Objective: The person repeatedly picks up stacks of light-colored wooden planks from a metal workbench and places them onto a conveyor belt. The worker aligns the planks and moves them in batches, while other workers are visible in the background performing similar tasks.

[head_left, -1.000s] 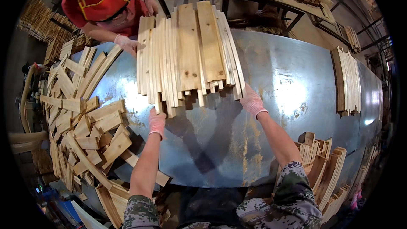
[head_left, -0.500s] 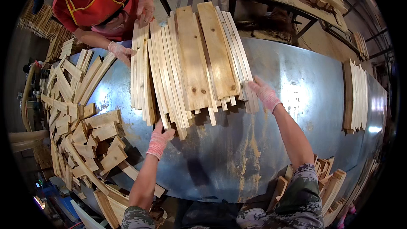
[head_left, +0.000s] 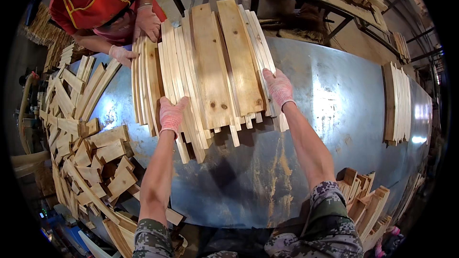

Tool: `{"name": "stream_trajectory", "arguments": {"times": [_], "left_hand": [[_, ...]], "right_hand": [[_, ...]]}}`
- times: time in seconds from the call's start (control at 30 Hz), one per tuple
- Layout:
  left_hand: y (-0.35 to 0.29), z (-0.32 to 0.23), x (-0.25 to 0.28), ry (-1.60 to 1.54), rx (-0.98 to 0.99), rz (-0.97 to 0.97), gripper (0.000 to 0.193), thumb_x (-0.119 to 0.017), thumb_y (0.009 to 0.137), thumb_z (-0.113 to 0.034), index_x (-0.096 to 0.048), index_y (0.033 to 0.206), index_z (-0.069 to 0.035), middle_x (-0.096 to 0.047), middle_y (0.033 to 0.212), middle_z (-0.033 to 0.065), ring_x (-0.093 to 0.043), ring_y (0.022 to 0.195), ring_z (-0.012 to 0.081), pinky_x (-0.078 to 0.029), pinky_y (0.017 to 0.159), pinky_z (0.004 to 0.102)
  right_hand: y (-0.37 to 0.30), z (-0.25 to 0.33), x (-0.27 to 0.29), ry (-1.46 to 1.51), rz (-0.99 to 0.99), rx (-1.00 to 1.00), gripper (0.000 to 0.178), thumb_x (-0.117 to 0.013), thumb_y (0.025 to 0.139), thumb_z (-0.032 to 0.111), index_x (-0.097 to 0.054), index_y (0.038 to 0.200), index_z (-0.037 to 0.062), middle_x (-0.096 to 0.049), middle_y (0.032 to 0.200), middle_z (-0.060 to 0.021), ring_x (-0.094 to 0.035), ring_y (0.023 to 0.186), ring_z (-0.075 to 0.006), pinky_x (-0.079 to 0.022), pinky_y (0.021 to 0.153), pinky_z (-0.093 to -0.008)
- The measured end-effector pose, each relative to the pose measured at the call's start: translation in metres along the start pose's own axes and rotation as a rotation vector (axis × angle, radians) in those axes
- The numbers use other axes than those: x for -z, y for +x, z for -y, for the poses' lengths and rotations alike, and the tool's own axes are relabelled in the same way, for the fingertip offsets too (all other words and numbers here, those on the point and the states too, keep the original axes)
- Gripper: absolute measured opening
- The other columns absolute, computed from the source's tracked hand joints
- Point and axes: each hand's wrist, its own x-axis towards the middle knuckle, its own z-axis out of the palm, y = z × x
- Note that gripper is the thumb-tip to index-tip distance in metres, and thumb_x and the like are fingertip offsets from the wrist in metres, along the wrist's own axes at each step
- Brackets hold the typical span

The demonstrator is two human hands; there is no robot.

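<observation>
A broad bundle of pale wooden strips [head_left: 184, 67] lies on the metal table, with two wider knotty boards [head_left: 210, 81] on top. My left hand [head_left: 171, 114], in a whitish-pink glove, grips the near part of the bundle's left side, thumb and fingers spread around the strips. On the opposite side, my gloved right hand [head_left: 278, 87] holds the outer right strips, its fingertips over their edge. The strips' near ends are uneven. Left of my left hand, a narrower group of strips [head_left: 146, 86] lies beside a co-worker's gloved hands [head_left: 148, 23].
The co-worker in a red apron [head_left: 107, 2] stands at the far left. A loose heap of wood offcuts [head_left: 91, 153] covers the table's left side. A neat stack of strips [head_left: 398, 102] stands at the right of the metal table [head_left: 330, 91]. More wood pieces [head_left: 366, 200] sit at the near right.
My left hand has moved up from the strips' near ends onto the bundle's left side. My right hand has moved up and inward along its right edge. The co-worker's group has shifted left.
</observation>
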Motion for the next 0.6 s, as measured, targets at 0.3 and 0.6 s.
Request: {"name": "stream_trajectory", "arguments": {"times": [0.3,0.6], "left_hand": [[-0.124,0.091,0.006,-0.062,-0.189,0.082,0.073,-0.092,0.082,-0.036,-0.053,0.127,0.006,-0.072,0.114,0.0231,-0.069,0.104,0.0373,-0.054,0.094,0.0428],[-0.296,0.234,0.042,-0.212,-0.073,0.249,0.066,-0.092,0.081,-0.028,-0.053,0.125,0.003,-0.072,0.107,0.0190,-0.071,0.096,0.0304,-0.056,0.086,0.0414]], "right_hand": [[-0.161,-0.086,0.017,-0.034,-0.008,-0.182,0.068,-0.061,0.097,0.061,-0.066,0.129,0.0008,-0.074,0.119,-0.0250,-0.069,0.115,-0.0431,-0.051,0.100,-0.0492],[-0.408,-0.168,0.013,0.032,-0.037,-0.475,0.067,-0.062,0.095,0.064,-0.069,0.132,0.0086,-0.075,0.110,-0.0201,-0.071,0.109,-0.0404,-0.052,0.098,-0.0482]]}}
